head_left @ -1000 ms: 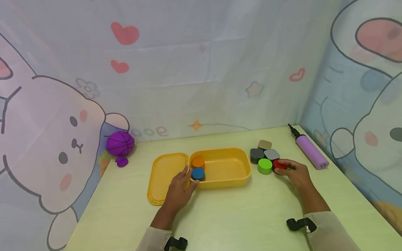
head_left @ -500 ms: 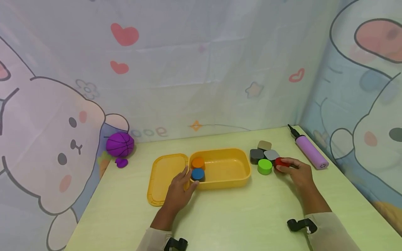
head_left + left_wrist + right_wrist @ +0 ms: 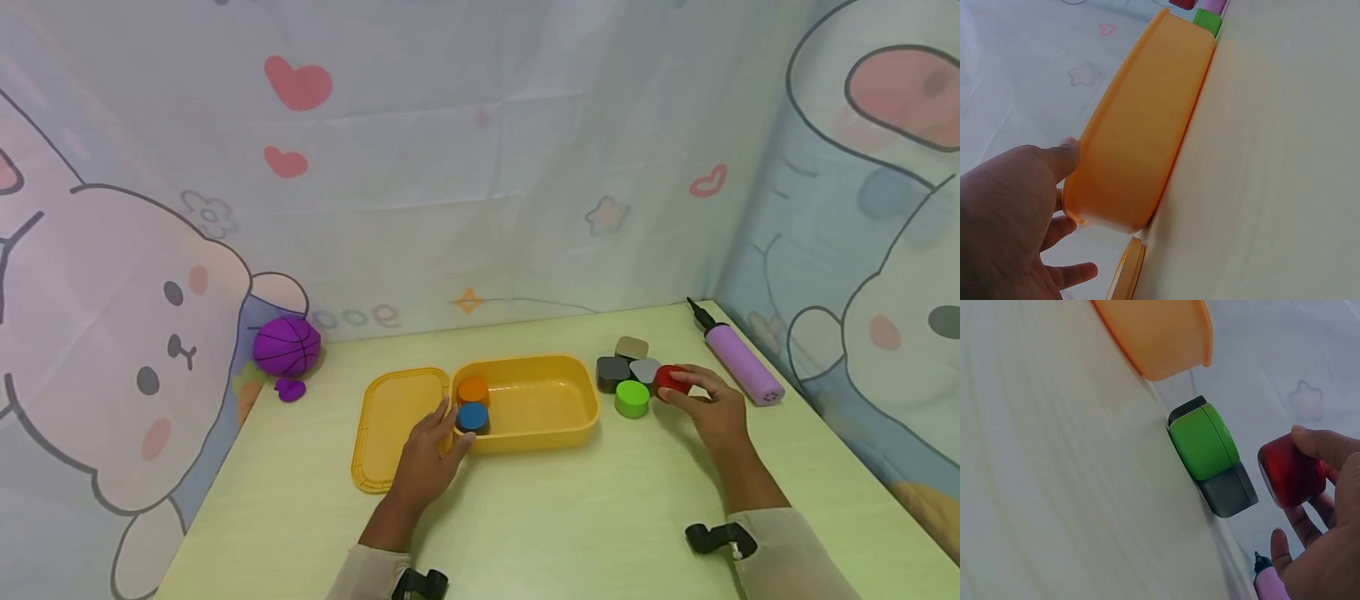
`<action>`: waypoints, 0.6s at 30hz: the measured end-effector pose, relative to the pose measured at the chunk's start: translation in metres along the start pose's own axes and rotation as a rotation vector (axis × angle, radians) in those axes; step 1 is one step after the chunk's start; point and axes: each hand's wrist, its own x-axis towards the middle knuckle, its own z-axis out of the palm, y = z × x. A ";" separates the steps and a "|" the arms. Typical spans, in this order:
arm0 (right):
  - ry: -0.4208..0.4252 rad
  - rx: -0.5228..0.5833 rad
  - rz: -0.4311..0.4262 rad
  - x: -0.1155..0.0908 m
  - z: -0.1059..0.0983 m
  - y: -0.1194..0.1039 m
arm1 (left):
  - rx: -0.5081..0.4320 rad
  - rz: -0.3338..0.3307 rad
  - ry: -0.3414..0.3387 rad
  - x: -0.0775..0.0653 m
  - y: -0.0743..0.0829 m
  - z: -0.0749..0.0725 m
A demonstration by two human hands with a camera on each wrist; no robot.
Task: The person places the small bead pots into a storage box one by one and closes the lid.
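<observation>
In the head view my right hand [image 3: 722,414] pinches a small red rounded box [image 3: 671,381] between thumb and fingers. The right wrist view shows this red box [image 3: 1291,470] raised off the table beside a green round box [image 3: 1205,440] and a grey one [image 3: 1229,490]. My left hand [image 3: 426,458] holds the near left corner of a yellow container [image 3: 536,443], thumb at the front rim and fingers at the left end. Its last fingers spread free in the left wrist view. Inside the container sit an orange-topped round box [image 3: 473,388] and a blue-topped one [image 3: 473,416].
The yellow lid [image 3: 397,425] lies left of the container. To its right cluster a black box [image 3: 613,372], a silver box [image 3: 643,370] and a tan box [image 3: 632,346]. A purple pump [image 3: 742,362] lies far right; a purple ball [image 3: 287,346] and purple duck [image 3: 290,389] sit left.
My right hand has lifted the red box up from beside the green one and moved it slightly to the right and back. The left hand stays at the container's corner.
</observation>
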 end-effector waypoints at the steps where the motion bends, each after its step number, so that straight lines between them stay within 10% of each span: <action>1: 0.005 0.001 -0.031 -0.001 0.001 0.000 | -0.002 0.000 0.000 0.000 0.000 0.000; 18: 0.004 0.024 -0.232 -0.004 0.010 -0.005 | -0.011 -0.003 -0.013 -0.001 0.005 -0.005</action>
